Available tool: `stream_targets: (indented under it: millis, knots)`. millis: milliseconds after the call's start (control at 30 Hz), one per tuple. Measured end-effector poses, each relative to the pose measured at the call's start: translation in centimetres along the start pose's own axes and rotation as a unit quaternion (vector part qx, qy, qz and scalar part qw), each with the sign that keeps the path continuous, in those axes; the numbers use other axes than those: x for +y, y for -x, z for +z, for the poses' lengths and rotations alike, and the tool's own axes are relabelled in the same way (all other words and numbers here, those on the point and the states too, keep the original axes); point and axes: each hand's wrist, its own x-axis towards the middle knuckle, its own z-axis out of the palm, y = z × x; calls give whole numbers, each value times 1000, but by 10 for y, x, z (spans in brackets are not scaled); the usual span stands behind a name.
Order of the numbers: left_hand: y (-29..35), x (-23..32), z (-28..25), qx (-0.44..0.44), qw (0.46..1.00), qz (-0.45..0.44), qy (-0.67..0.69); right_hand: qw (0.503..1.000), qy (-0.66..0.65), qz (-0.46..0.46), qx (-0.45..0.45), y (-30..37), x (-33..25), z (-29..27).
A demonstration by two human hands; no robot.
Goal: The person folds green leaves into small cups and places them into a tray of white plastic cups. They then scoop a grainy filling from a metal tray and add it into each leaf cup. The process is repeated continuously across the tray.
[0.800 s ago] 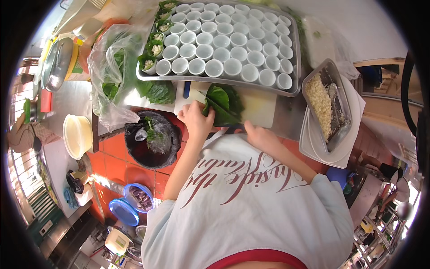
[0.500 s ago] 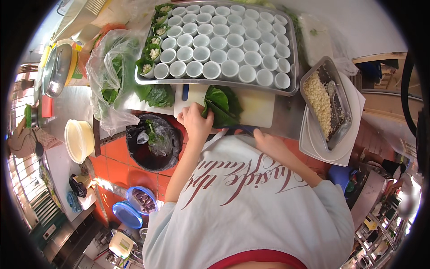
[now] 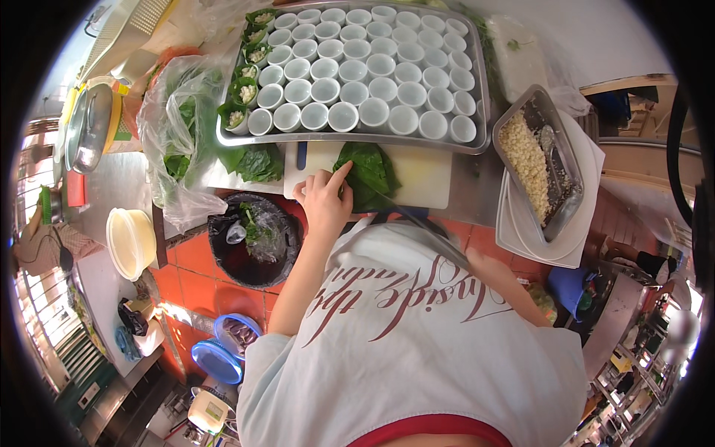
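Dark green leaves (image 3: 369,179) lie in a stack on the white cutting board (image 3: 424,175). My left hand (image 3: 324,200) rests at their left side, fingers apart, the index finger stretched onto the top leaf. A long knife (image 3: 432,237) is in my closed right hand (image 3: 488,270), its tip at the lower right edge of the leaves. Beyond the board stands a metal tray (image 3: 350,139) with rows of small white cups (image 3: 343,116). Along its left side, several cups hold leaves with a pale chopped filling (image 3: 246,94).
Right of the board, a metal pan (image 3: 532,164) of pale chopped food sits on white boards (image 3: 514,240). More leaves (image 3: 257,162) and a clear plastic bag (image 3: 179,134) lie to the left. A black-lined bin (image 3: 257,272) stands below the table edge.
My right hand has drawn back toward the lower right with the knife, whose blade now shows. The raised leaf has been laid flat, and my left fingers have spread on it.
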Motion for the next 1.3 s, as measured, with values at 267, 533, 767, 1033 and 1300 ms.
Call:
stream_targets:
  millis: [267,533,767,1033,1300]
  knots:
    - [1,-1,-1,-7,999,-31,39,968,-227,65,90,55,11,-34]
    - [-1,-28,-17,-62,934,-90,341,931,-205,-50,298,25,19,26]
    - [5,-34,-32,-20,853,-182,489,887,-33,-16,460,-33,16,70]
    - [8,-34,-35,-5,839,-210,503,907,-107,98,395,-83,-6,29]
    - [17,-39,-45,57,794,-262,546,903,-18,-36,428,-88,-39,-22]
